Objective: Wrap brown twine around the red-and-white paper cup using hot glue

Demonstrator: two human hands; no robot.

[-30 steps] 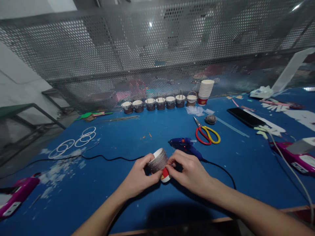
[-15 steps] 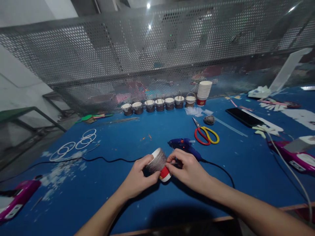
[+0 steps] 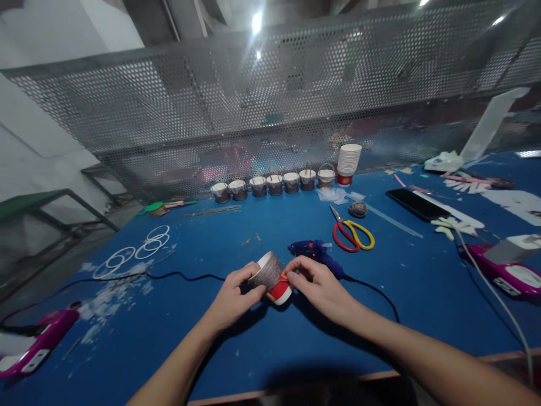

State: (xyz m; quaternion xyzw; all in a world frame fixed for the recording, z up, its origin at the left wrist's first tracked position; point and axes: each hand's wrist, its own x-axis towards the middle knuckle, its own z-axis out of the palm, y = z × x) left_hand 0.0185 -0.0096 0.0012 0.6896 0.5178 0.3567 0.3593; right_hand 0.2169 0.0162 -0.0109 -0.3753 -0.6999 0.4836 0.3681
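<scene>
A tilted paper cup [image 3: 279, 291] is held above the table, its white rim to the upper left and its red and white base to the lower right. Grey cord [image 3: 270, 273] is wound round the cup's upper part. My left hand [image 3: 238, 293] grips the cup by its wound side, thumb outside and fingers at the rim. Beside the cup's right side, my right hand [image 3: 315, 285] is closed in a pinch on the cord, mostly hidden by the fingers. Just behind it lies a blue glue gun [image 3: 316, 252], partly covered by that hand.
Scissors [image 3: 351, 234] and a ball of grey cord [image 3: 358, 209] lie beyond the glue gun. Several wrapped cups [image 3: 274, 185] line the mesh panel [image 3: 211, 113] beside a paper cup stack [image 3: 349, 160]. White rings [image 3: 153, 242] lie left; a phone [image 3: 417, 203] lies right. A black cable [image 3: 181, 275] crosses the table.
The cup has turned and shifted slightly left in my left hand, showing more of its red part. My right hand stays pinched beside it. The view has shifted a little.
</scene>
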